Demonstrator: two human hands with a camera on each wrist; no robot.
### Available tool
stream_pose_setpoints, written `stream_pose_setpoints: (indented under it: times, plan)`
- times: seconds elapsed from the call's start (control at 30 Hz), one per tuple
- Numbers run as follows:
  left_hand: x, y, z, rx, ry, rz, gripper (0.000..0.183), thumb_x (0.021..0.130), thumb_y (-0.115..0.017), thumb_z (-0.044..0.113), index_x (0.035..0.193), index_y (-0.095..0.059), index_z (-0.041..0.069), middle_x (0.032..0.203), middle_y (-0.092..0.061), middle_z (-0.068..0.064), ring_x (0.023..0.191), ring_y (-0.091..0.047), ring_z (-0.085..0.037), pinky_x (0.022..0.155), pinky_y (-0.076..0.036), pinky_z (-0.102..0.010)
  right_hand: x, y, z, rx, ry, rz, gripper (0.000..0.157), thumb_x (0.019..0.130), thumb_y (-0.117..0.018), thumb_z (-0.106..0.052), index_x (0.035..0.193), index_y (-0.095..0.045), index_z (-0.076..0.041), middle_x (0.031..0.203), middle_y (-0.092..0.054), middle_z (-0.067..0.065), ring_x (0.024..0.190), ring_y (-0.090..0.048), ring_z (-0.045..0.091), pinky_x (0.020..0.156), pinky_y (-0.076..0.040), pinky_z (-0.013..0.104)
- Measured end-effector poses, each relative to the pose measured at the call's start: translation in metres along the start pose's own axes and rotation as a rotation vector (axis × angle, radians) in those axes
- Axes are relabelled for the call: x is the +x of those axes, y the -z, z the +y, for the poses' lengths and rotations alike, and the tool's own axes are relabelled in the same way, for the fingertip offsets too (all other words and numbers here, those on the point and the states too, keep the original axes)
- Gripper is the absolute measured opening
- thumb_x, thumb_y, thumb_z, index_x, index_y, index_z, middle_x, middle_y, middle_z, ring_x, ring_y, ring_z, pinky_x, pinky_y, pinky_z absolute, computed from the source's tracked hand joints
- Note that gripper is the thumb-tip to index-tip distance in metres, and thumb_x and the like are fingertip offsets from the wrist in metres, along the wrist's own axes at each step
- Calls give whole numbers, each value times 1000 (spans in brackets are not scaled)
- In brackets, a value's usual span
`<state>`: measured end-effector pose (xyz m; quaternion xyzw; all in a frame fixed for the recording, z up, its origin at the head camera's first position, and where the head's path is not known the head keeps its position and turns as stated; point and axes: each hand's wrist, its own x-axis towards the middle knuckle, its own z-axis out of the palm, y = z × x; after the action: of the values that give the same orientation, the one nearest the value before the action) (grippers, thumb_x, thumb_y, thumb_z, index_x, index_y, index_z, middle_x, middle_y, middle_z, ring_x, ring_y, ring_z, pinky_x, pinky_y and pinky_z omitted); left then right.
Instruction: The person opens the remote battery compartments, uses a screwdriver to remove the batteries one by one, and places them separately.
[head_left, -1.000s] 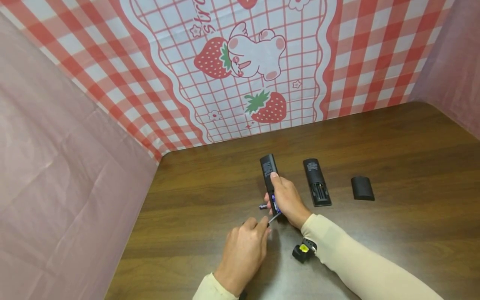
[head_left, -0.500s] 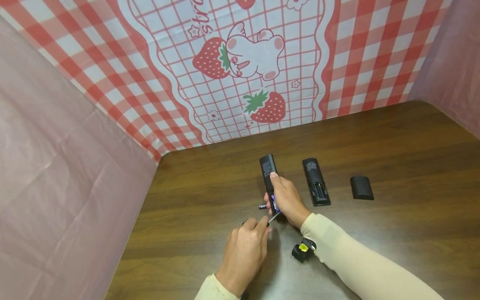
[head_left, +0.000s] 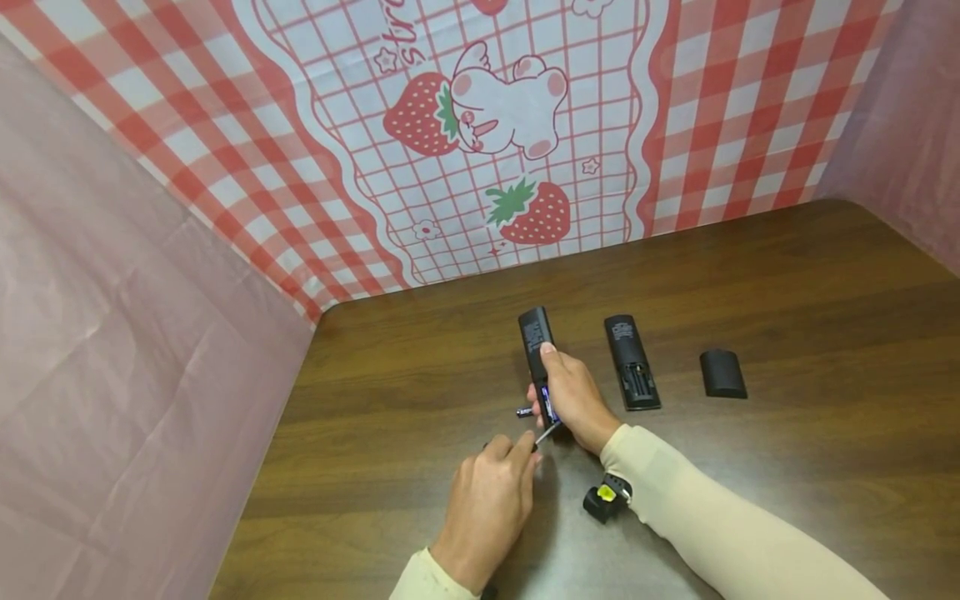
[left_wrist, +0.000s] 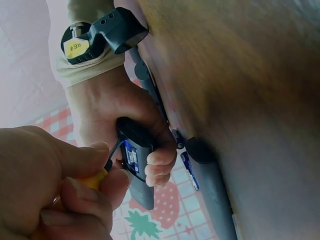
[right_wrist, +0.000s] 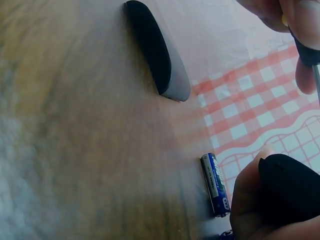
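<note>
My left hand [head_left: 491, 508] pinches a screwdriver [head_left: 548, 432] with a yellow and black handle, best seen in the left wrist view. Its metal tip meets the near end of a black remote control [head_left: 534, 333], at the battery compartment. The right hand [head_left: 573, 400] grips that remote back side up, thumb on top and fingers curled round underneath. Inside the uncovered compartment a blue battery [left_wrist: 131, 157] shows; the rest is partly hidden by the right hand. Beside the remote lies a loose AAA battery [right_wrist: 216, 185], and the end of a second battery [right_wrist: 227, 234] shows below it.
To the right lies a second black remote [head_left: 632, 362], its battery compartment uncovered and without batteries. Farther right rests a black battery cover [head_left: 723, 373]. Another dark cover [right_wrist: 157, 52] lies on the wooden table [head_left: 397, 358]. A strawberry-patterned cloth [head_left: 450, 167] hangs behind.
Both hands keep their hold on the screwdriver and the remote. The screwdriver tip stays at the compartment's near end; more of the blue battery shows now. The view has shifted very slightly.
</note>
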<state>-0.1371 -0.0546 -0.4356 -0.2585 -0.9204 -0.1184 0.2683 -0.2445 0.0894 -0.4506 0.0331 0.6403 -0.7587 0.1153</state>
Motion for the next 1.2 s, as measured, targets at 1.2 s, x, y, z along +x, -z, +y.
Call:
stream_pose_setpoints:
  times: [1.2]
  plan:
    - [3,9,-2,-36,32,-48,19,90,-75,18,106,-76,8,72,-60,0,51,-58,-14,44,-45,-26,-1,-2,1,53,4,-25,60,108,-29,-46,115,-50,9,72,-60,11,53,-58,16,47,-53,34]
